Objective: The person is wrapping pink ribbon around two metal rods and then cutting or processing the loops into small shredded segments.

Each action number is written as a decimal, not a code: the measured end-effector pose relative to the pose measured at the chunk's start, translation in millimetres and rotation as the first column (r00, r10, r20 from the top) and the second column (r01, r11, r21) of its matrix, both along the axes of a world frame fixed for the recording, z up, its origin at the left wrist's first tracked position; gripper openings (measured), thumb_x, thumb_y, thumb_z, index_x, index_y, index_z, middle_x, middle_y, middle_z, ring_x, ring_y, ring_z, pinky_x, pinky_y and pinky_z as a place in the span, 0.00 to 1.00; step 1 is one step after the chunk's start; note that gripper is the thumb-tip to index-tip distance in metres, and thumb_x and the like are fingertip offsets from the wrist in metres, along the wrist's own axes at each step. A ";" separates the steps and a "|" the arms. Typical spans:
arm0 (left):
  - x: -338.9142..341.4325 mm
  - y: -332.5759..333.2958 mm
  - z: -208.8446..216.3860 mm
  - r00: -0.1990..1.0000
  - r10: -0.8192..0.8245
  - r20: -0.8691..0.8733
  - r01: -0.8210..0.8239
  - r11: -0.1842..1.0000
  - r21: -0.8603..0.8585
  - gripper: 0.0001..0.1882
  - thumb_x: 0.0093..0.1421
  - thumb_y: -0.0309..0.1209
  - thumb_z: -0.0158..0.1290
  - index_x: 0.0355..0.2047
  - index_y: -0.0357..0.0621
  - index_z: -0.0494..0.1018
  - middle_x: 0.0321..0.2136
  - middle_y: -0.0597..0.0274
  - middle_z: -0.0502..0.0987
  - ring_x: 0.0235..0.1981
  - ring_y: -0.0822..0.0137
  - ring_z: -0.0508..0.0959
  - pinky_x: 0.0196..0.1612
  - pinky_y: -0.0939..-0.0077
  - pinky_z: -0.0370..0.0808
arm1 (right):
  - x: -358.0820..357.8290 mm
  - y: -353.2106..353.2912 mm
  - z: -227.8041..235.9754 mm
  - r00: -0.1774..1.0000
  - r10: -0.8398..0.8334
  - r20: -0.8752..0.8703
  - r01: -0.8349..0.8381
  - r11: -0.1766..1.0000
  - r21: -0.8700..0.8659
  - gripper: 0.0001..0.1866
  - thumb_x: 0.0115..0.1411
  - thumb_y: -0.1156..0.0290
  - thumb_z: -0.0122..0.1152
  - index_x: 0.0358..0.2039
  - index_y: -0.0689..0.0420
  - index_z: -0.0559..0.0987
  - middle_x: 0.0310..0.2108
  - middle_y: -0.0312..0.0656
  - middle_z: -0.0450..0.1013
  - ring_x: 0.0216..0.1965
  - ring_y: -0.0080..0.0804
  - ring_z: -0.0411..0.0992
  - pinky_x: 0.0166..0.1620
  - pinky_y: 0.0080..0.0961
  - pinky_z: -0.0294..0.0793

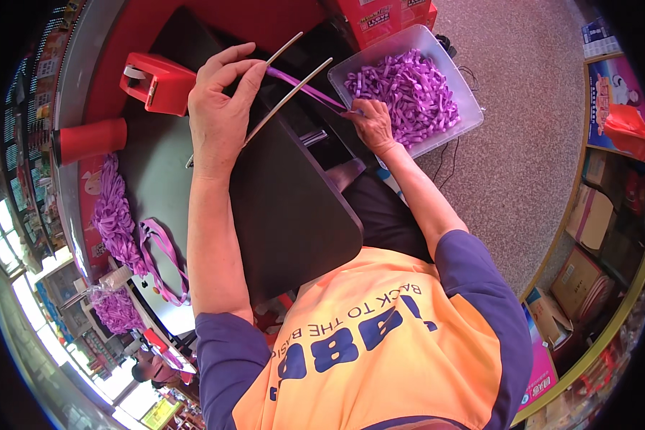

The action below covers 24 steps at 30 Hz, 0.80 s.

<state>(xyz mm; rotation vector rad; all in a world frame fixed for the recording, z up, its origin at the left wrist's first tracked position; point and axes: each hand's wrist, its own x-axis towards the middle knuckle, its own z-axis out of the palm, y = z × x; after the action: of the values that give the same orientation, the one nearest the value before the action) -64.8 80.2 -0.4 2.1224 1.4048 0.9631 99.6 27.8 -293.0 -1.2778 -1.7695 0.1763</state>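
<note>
My left hand [222, 104] is raised over the dark tabletop, thumb and fingers pinched on one end of a purple ribbon strap [304, 87]. The strap runs down to my right hand [371, 123], whose fingers are closed on its other end at the rim of a clear plastic bin [470, 123]. Inside that bin lies a heap of purple straps [408, 93]. Two thin metal rods [288, 99] slant past my left hand; the strap's left end is beside one of them. Whether the hand also grips a rod is hidden.
A red tape dispenser [158, 84] and red cylinder [92, 140] stand left on the black table [294, 215]. Bundled purple straps [115, 215] and a loose strap loop [163, 258] lie nearby. A red carton [383, 20] stands behind the bin; shelves with boxes [580, 283] line the right.
</note>
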 end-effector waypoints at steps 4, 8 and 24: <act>3.1 0.7 -0.2 1.000 -0.002 -0.008 0.002 1.000 0.003 0.07 0.55 0.30 0.57 0.32 0.40 0.79 0.42 0.63 0.76 0.45 0.67 0.74 0.48 0.75 0.69 | 1.5 -0.1 -4.1 0.998 0.003 -0.061 -0.005 1.000 -0.029 0.14 0.42 0.75 0.60 0.32 0.45 0.82 0.36 0.36 0.68 0.39 0.35 0.68 0.43 0.31 0.66; -0.3 1.5 -0.4 1.000 0.000 -0.005 0.000 1.000 0.019 0.07 0.55 0.30 0.57 0.32 0.40 0.79 0.42 0.63 0.76 0.45 0.66 0.74 0.48 0.74 0.69 | 5.8 -15.7 -7.4 0.968 0.067 -0.241 -0.101 0.986 -0.132 0.10 0.47 0.70 0.62 0.33 0.49 0.81 0.36 0.39 0.67 0.40 0.37 0.66 0.44 0.32 0.66; -8.6 5.8 -8.3 0.995 -0.055 -0.082 0.066 0.988 0.142 0.10 0.56 0.32 0.55 0.35 0.41 0.79 0.47 0.57 0.74 0.51 0.60 0.69 0.53 0.71 0.66 | 131.5 -173.9 195.6 0.881 0.252 -0.401 -0.441 0.747 -0.498 0.08 0.50 0.66 0.60 0.29 0.53 0.83 0.33 0.37 0.63 0.37 0.31 0.61 0.40 0.28 0.61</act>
<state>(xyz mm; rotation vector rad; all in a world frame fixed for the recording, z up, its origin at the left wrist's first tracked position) -73.4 86.0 -8.7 2.3176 1.3348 0.9966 231.1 -146.1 -97.4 -1.2097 -1.7147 1.1572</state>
